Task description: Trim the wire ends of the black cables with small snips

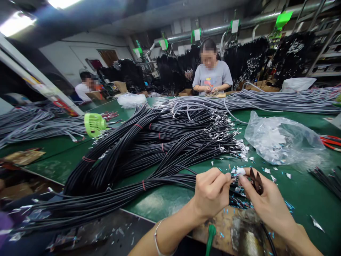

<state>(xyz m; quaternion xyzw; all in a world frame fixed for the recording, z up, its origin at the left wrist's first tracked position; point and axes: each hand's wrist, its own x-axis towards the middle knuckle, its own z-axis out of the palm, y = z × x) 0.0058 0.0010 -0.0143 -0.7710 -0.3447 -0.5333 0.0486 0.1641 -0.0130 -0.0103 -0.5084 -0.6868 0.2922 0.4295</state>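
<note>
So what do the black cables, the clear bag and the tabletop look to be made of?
Black cables: matte rubbery or plastic sheath, bending in loose curves. Clear bag: thin glossy plastic film, crinkled and see-through. Tabletop: green, smooth, slightly shiny covering, likely vinyl or painted board; hard to say.

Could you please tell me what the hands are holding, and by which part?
The left hand and right hand pinch a cable's white end at their fingertips; dark cutters rest in the right hand too.
</note>
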